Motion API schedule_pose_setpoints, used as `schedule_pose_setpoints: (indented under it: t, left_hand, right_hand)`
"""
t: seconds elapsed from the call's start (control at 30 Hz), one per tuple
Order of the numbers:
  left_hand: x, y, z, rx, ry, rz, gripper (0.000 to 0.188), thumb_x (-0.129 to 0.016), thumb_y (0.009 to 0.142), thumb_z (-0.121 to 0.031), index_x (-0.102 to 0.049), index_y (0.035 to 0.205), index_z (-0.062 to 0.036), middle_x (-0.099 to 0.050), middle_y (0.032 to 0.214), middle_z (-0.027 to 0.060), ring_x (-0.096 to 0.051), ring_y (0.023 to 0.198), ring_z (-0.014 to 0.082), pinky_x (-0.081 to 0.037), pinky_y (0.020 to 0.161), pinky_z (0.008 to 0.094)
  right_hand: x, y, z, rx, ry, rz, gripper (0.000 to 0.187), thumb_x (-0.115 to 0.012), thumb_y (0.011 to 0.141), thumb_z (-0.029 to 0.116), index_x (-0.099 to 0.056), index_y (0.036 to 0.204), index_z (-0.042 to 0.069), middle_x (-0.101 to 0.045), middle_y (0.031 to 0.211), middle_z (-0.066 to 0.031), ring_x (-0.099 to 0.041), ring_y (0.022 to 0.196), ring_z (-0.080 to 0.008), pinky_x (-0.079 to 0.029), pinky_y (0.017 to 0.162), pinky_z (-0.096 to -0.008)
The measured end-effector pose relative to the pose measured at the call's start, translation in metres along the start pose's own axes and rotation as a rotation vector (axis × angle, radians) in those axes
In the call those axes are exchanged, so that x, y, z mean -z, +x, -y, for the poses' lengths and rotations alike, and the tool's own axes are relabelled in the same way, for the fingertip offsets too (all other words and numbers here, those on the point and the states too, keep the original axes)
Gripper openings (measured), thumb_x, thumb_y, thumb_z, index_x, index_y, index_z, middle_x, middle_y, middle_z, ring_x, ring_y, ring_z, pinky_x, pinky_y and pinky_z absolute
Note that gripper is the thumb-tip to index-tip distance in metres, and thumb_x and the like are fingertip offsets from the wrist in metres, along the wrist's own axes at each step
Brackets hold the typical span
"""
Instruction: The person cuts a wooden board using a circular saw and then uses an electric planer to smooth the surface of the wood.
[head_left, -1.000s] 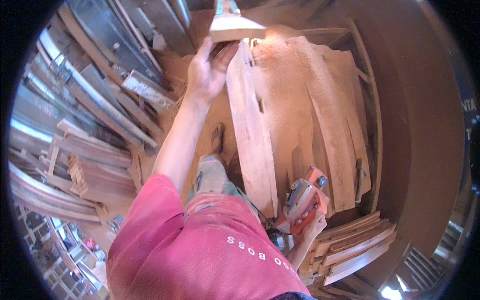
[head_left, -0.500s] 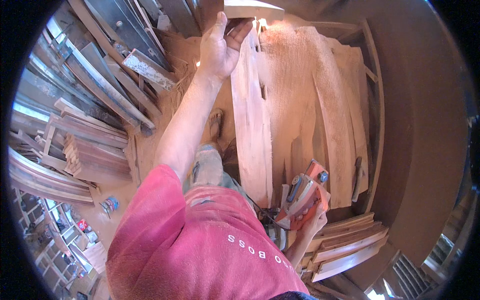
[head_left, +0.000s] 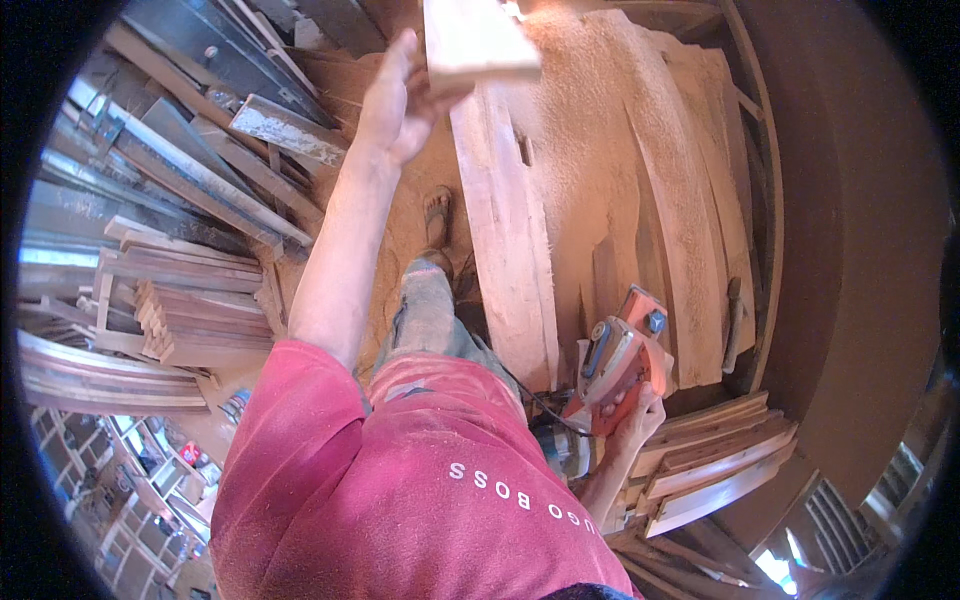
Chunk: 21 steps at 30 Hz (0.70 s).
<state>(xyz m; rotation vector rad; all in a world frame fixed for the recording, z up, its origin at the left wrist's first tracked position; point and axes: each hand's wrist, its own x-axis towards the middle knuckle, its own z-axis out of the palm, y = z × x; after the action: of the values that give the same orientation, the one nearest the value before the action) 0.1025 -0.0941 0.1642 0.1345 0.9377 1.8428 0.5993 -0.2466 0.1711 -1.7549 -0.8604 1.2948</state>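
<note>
My left hand (head_left: 395, 110) is stretched far out ahead, its fingers tucked under the end of a pale wooden board (head_left: 478, 45) and the thumb beside its left edge. The board is tilted up and its far end leaves the picture. At the lower right, my right hand (head_left: 638, 412) grips an orange electric planer (head_left: 615, 362) with a blue knob, held on its side; the handle is partly hidden. Between my hands lies a long plank (head_left: 505, 235) with slots cut near its far part.
Sawdust-covered boards (head_left: 660, 190) lie right of the plank, with a hammer-like tool (head_left: 735, 320) on them. Cut strips (head_left: 715, 460) are stacked at the lower right. Stacked timber (head_left: 200, 320) and leaning boards (head_left: 200, 180) crowd the left. A dark cord (head_left: 550, 405) runs from the planer.
The board in my left hand has come nearer and tilted, showing more of its broad face. My left hand has shifted left and the view has moved slightly. The planer stays in my right hand.
</note>
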Motion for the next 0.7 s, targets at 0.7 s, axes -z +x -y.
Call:
schedule_pose_setpoints:
  t: [0.7]
  left_hand:
    - [0.238, 0.003, 0.179, 0.564, 0.258, -0.334, 0.077, -0.032, 0.104, -0.063, -0.042, 0.145, 0.0012, -0.055, 0.136, 0.0171, -0.056, 0.121, 0.027, -0.046, 0.101, 0.0405]
  right_hand:
    - [-0.221, 0.076, -0.068, 0.047, -0.289, 0.671, 0.044, -0.056, 0.101, 0.04, -0.063, 0.11, -0.003, -0.062, 0.077, -0.0091, -0.06, 0.068, -0.0148, -0.047, 0.059, -0.0324]
